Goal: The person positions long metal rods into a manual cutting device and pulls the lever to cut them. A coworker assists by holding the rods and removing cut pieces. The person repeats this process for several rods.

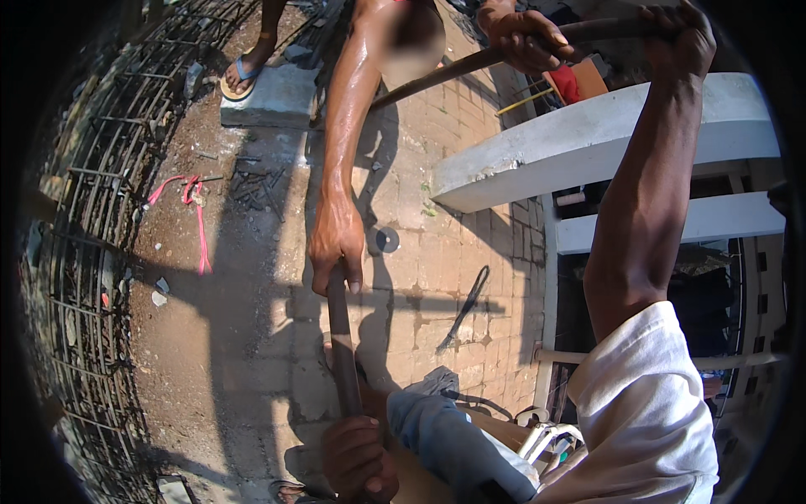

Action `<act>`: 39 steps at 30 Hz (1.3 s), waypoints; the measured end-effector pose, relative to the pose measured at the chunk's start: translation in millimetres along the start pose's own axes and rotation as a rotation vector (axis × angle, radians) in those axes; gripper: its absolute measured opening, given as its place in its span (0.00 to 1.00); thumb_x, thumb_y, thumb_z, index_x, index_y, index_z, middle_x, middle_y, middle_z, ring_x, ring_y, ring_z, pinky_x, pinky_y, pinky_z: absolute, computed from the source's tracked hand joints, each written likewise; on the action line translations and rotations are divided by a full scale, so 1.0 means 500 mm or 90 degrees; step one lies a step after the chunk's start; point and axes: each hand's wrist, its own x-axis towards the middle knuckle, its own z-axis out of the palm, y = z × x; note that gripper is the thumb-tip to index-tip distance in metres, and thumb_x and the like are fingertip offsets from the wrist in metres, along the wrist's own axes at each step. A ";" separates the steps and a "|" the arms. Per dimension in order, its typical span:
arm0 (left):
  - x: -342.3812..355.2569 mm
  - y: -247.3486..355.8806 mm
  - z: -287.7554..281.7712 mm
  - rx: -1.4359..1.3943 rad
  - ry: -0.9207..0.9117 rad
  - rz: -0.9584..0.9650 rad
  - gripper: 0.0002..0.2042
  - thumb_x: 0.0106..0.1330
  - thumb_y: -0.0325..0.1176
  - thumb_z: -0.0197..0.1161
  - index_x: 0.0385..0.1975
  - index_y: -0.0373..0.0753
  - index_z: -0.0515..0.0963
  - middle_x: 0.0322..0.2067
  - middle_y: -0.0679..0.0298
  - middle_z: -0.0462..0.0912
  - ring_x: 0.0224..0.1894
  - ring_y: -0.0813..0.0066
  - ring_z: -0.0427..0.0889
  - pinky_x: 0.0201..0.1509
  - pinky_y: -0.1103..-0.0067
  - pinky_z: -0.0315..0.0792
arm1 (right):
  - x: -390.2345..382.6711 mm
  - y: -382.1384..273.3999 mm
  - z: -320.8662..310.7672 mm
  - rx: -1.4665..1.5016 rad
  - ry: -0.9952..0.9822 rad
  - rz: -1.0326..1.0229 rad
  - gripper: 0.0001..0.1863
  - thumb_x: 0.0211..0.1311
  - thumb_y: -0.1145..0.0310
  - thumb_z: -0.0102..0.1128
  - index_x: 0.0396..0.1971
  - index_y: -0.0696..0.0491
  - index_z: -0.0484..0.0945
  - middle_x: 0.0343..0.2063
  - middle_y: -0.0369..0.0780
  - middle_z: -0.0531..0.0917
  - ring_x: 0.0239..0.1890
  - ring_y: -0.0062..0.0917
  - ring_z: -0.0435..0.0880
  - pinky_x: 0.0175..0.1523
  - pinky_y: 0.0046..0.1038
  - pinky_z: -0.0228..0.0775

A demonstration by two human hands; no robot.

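Note:
My right hand (682, 42), on a raised arm in a white sleeve, is closed around one end of a long dark bar (453, 71) at the upper right. A co-worker's hand (527, 44) grips the same bar further left. At the bottom, my left hand (359, 458) is wrapped round the near end of a brown bar (340, 336). The co-worker's other hand (337, 248), on a straight, downward arm, holds that bar's far end. Whether the two bars join is hidden.
Tied steel rebar (92, 277) lines the left side. Pink string (197, 206), a dark disc (386, 240) and a black looped strap (466, 307) lie on the paving. A pale concrete beam (604, 134) rises at right. Another person's sandalled foot (243, 77) stands on a block (269, 97).

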 end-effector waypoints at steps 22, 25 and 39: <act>0.471 0.080 0.325 0.016 -0.141 -0.015 0.19 0.64 0.36 0.44 0.09 0.43 0.56 0.08 0.65 0.58 0.10 0.75 0.59 0.23 0.72 0.66 | -0.152 -0.055 0.020 0.186 0.174 0.090 0.17 0.54 0.69 0.56 0.10 0.51 0.62 0.07 0.32 0.58 0.10 0.18 0.58 0.22 0.22 0.58; 0.478 0.071 0.311 -0.048 -0.252 0.025 0.19 0.64 0.36 0.44 0.09 0.42 0.56 0.09 0.65 0.58 0.10 0.75 0.59 0.22 0.74 0.66 | -0.160 -0.060 0.025 0.185 0.161 0.056 0.17 0.52 0.70 0.57 0.09 0.51 0.62 0.06 0.33 0.60 0.09 0.18 0.59 0.21 0.23 0.58; 0.825 -0.042 0.823 0.051 -0.211 -0.214 0.16 0.65 0.38 0.49 0.15 0.41 0.62 0.11 0.69 0.59 0.12 0.79 0.60 0.17 0.80 0.59 | -0.064 -0.024 -0.017 0.195 0.182 0.168 0.14 0.30 0.65 0.69 0.20 0.52 0.76 0.19 0.40 0.79 0.23 0.34 0.81 0.29 0.30 0.69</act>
